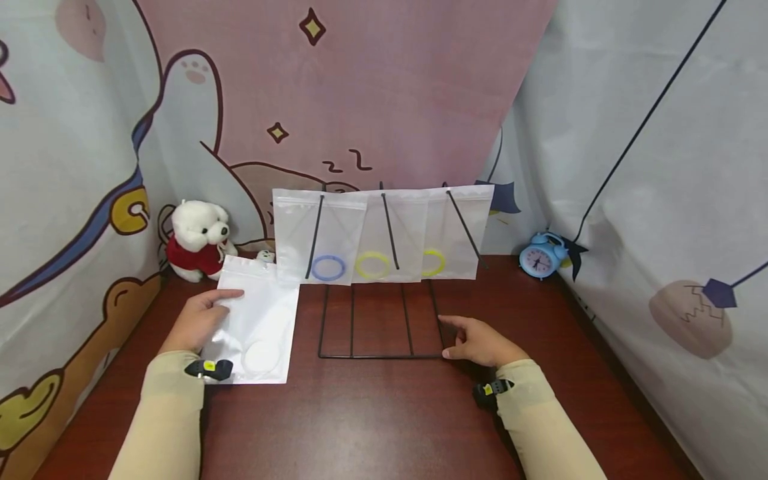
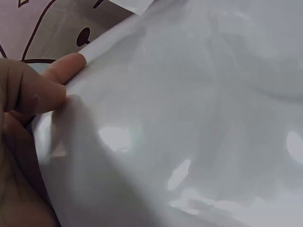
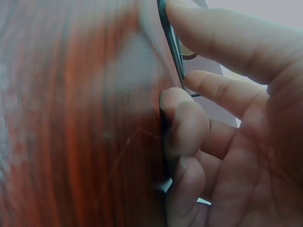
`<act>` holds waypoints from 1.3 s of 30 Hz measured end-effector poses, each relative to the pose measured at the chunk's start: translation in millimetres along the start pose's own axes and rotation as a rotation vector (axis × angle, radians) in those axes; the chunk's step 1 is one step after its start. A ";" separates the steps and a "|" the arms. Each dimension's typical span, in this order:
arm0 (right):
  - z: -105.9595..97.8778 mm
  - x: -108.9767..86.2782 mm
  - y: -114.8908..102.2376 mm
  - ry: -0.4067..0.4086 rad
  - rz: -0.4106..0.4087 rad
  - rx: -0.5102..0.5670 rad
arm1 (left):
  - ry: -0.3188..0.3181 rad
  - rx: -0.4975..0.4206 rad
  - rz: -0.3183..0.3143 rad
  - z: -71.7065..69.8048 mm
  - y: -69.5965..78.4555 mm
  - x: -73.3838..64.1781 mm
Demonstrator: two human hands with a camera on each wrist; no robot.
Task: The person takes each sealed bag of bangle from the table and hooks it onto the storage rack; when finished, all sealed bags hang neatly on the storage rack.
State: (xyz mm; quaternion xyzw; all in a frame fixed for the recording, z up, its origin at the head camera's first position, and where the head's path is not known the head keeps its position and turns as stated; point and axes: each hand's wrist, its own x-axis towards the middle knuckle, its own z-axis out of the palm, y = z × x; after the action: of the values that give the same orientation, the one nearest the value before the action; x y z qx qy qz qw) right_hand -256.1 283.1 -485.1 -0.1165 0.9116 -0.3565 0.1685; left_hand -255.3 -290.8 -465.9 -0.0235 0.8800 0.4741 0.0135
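Note:
A white zip-top bag (image 1: 258,313) with a pale ring inside is held by its left edge in my left hand (image 1: 198,320). In the left wrist view, the thumb and a finger pinch the glossy bag (image 2: 165,118). My right hand (image 1: 483,341) holds the near right corner of a black wire rack (image 1: 384,358), thumb and index finger against the wire, other fingers curled by the tabletop. On the rack's prongs hang three translucent bags: one with a blue ring (image 1: 329,268), one with a yellow ring (image 1: 373,265), and another with a yellow ring (image 1: 435,263).
A white plush bear (image 1: 201,237) in red sits at the back left, a small white figure (image 1: 265,256) near it. A blue alarm clock (image 1: 542,255) stands at the back right. Printed cloth (image 1: 390,87) surrounds the dark wooden table (image 1: 360,427).

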 end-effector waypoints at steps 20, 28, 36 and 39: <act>-0.4 0.3 -1.5 0.004 0.003 -0.016 | 0.161 -0.154 -0.055 -19.3 8.8 -10.4; -0.1 -0.2 -0.4 0.011 -0.008 -0.023 | 0.262 -0.228 -0.083 -29.0 9.4 -12.0; 0.4 0.0 1.3 0.006 0.002 -0.005 | 0.384 -0.330 -0.015 -34.8 4.5 -12.9; 0.2 0.4 1.6 0.009 0.000 -0.011 | 0.414 -0.450 0.026 -36.6 6.9 -14.1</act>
State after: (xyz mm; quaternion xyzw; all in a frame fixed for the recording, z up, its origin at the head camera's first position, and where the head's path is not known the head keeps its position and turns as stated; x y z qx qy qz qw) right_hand -256.5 284.1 -486.4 -0.1158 0.9142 -0.3523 0.1635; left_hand -241.7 -317.1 -439.4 -0.1107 0.7372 0.6423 -0.1778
